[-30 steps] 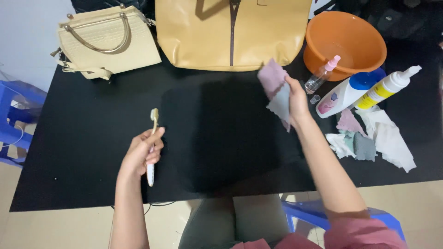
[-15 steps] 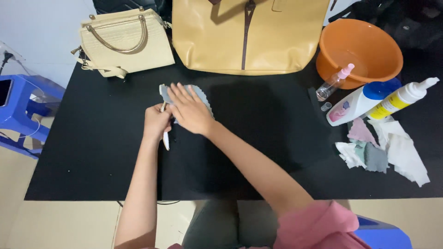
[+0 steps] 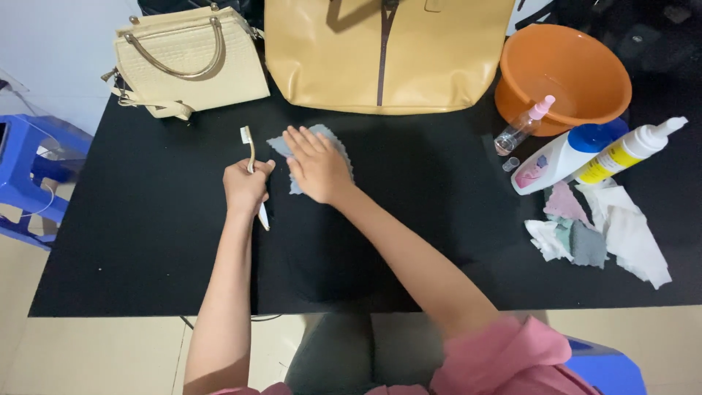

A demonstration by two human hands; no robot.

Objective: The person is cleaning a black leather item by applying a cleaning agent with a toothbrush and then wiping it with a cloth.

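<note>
Right hand flattens grey cloth (zigzag-edged).

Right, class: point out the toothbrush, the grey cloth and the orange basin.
toothbrush (image 3: 250, 152), head view, on its beige neck above the fist.
grey cloth (image 3: 278, 145), head view, on its left corner.
orange basin (image 3: 614, 99), head view, on its right rim.

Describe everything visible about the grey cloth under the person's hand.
The grey cloth is a small, thin piece of fabric with zigzag-cut edges, lying flat on the black table in front of the large tan bag. The right hand rests palm-down on it with fingers spread, covering much of its middle, so only its top edge and corners show. It looks soft, like a wiping cloth. The left hand, holding a toothbrush, sits just beside its left edge.
</note>
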